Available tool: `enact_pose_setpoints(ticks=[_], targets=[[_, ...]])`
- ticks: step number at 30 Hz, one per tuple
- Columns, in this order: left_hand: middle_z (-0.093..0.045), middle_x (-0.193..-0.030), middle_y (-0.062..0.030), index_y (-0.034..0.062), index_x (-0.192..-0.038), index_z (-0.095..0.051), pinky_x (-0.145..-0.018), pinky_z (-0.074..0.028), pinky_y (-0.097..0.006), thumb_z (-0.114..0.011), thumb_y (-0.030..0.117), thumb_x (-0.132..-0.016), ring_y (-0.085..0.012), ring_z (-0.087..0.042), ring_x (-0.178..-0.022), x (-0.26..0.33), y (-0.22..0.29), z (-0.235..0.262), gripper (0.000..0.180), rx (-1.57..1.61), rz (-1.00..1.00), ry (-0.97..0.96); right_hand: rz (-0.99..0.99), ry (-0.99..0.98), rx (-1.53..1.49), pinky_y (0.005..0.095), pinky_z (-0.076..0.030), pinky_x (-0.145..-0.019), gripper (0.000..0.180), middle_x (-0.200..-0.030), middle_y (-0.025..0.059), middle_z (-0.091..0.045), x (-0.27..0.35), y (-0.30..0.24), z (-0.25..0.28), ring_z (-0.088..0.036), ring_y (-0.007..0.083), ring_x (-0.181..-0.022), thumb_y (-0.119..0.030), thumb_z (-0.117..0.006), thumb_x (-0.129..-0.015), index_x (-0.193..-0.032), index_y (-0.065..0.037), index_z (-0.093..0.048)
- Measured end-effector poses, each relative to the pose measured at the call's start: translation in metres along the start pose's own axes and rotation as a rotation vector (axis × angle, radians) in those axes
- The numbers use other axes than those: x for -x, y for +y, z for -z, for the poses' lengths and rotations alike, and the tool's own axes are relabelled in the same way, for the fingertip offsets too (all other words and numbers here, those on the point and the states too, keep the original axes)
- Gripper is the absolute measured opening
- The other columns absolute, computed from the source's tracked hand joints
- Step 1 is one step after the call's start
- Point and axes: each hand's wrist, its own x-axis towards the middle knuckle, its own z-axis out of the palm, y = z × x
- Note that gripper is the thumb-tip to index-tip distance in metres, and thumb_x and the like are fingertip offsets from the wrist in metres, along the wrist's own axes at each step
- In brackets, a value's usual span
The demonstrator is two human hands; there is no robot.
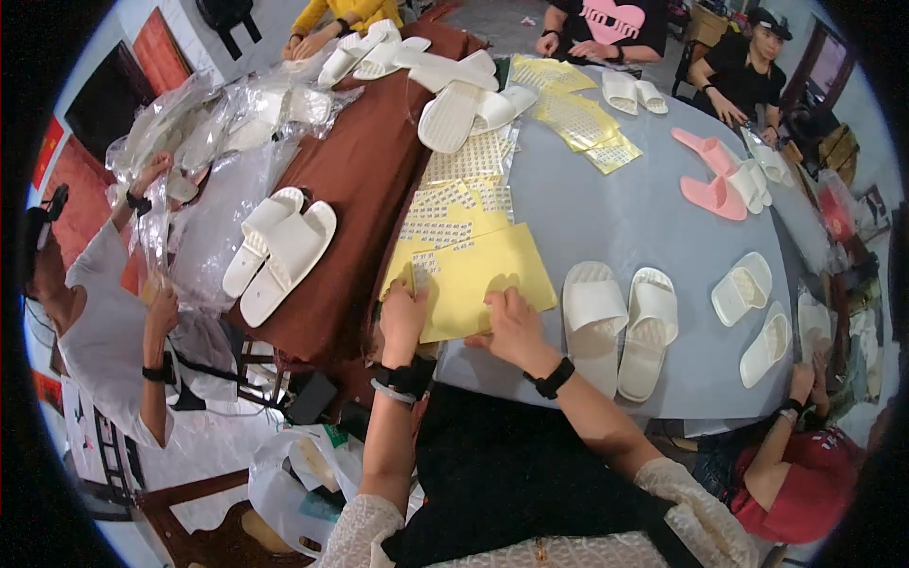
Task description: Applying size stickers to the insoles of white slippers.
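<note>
Pressing down, the yellow sticker sheet (478, 275) is pinned on the counter (625, 218) by left hand (404, 317) and right hand (511, 324), fingers flat, released.

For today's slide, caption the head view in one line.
Both hands, left hand and right hand, press a yellow sticker backing sheet beside paired white foam slippers.

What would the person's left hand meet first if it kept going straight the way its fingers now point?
Probably the small white stickers on the yellow sheet that the left hand rests on, then the further sticker sheets up the table; depth is uncertain.
</note>
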Motion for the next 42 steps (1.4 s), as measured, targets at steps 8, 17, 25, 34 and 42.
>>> enact_pose_setpoints(ticks=[8,17,25,34,42], targets=[[-0.064,-0.096,-0.0182,0.0003,-0.105,-0.056,-0.074,-0.047,-0.038,-0.070,0.027,-0.076,-0.0320,-0.062,-0.086,-0.001,-0.001,-0.006,0.042,0.207,0.053,0.012,-0.013,0.016,-0.046,0.0430,-0.044,-0.075,0.067,-0.101,0.0168,-0.044,0.002,0.006,-0.005,-0.052,0.0347,-0.091,-0.035,-0.079,-0.063,-0.112,-0.004,-0.045],[-0.054,-0.094,-0.0137,-0.0056,-0.103,-0.047,-0.080,-0.042,-0.030,-0.053,0.012,-0.092,-0.0197,-0.050,-0.087,0.031,0.004,0.084,0.022,0.483,-0.218,0.865,-0.076,-0.002,-0.096,0.0428,-0.045,-0.076,0.067,-0.104,0.0203,-0.042,-0.002,0.010,-0.005,-0.051,0.0380,-0.091,-0.027,-0.078,-0.066,-0.115,0.001,-0.043],[-0.057,-0.095,-0.0053,-0.0001,-0.105,-0.047,-0.069,-0.044,-0.022,-0.052,0.019,-0.094,-0.0098,-0.054,-0.079,0.064,0.017,0.094,0.023,1.098,-0.164,0.599,-0.104,-0.024,-0.080,0.0408,-0.046,-0.077,0.054,-0.107,0.0233,-0.042,0.008,0.005,0.000,-0.052,0.0395,-0.091,-0.017,-0.074,-0.071,-0.109,0.008,-0.044],[-0.060,-0.093,-0.0052,-0.0014,-0.105,-0.051,-0.071,-0.045,-0.021,-0.053,0.018,-0.094,-0.0079,-0.054,-0.079,0.058,0.013,0.062,0.022,1.148,-0.099,0.402,-0.224,0.053,-0.378,0.0384,-0.049,-0.069,0.022,-0.102,0.0166,-0.049,0.030,0.005,0.047,-0.059,0.0340,-0.081,-0.013,-0.063,-0.082,-0.096,0.001,-0.054],[-0.062,-0.097,-0.0032,-0.0036,-0.106,-0.057,-0.072,-0.042,-0.019,-0.053,0.016,-0.093,-0.0048,-0.053,-0.082,0.082,0.051,0.031,0.024,1.183,-0.076,-0.036,-0.063,0.357,-0.592,0.0292,-0.049,-0.060,0.011,-0.084,0.0093,-0.057,0.029,-0.028,0.102,-0.060,0.0209,-0.069,-0.008,-0.062,-0.084,-0.093,-0.003,-0.058]])
